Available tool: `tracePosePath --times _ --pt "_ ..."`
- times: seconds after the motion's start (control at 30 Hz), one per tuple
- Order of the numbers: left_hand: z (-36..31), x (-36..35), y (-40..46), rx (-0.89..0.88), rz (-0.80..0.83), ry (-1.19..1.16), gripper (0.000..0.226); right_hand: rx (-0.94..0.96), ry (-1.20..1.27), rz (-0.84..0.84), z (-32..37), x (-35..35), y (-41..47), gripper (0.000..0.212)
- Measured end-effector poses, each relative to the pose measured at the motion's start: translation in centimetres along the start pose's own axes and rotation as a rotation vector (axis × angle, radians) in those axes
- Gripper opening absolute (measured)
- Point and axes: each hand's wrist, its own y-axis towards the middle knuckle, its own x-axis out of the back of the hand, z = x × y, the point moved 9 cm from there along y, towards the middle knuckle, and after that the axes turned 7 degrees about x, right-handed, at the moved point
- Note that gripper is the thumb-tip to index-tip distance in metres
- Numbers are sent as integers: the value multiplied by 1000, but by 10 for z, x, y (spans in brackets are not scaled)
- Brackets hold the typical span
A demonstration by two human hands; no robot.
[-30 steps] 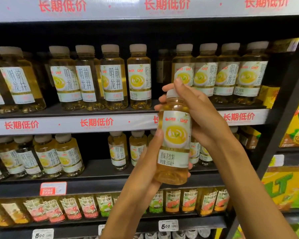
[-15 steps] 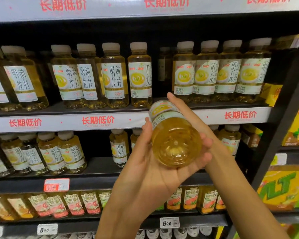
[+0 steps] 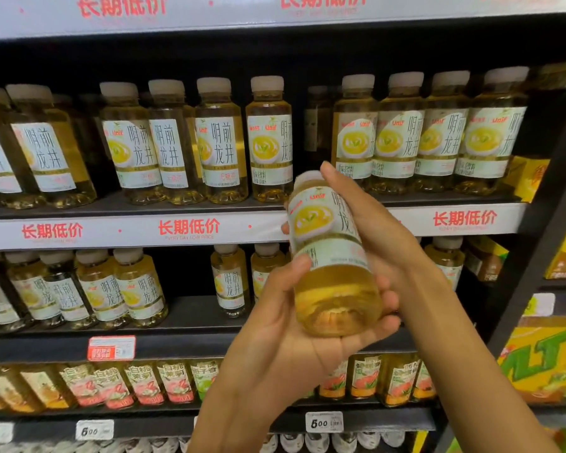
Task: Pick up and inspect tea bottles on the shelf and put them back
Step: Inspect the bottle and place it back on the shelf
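- Golden tea bottle (image 3: 330,256) off the shelf (image 3: 144,209), tilted, label up: inspection underway.
- Left hand (image 3: 285,331) cupping base, right hand (image 3: 370,220) clasping upper part.
- Return to shelf gap (image 3: 314,148) not yet done.

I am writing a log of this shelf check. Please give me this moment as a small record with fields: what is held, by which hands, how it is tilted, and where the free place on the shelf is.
held item: bottle, pale yellow tea, white label
left hand: cups the base from below
right hand: wraps the upper part from behind
tilt: cap end leans away toward the shelf, base toward the camera
free place: gap in the front row of the top shelf, with a bottle further back
task stage: bottle not yet put back
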Motion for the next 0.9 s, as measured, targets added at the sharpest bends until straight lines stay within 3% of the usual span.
tracePosePath --times 0.13,0.33,0.5,0.73,0.9 --pt "-2 21 5 -31 -31 87 63 220 -23 39 23 -1 3 31" --pt "-18 59 11 -88 -208 118 59 376 -81 44 28 0 -5 26" --pt "-18 76 11 -146 -298 297 55 373 -86 4 17 4 -10 23" --pt "-11 92 5 -195 -423 545 63 287 -246 -181 -7 30 -24 24" --pt "-3 100 6 -231 -494 633 53 372 -198 -207 -10 29 -40 33"
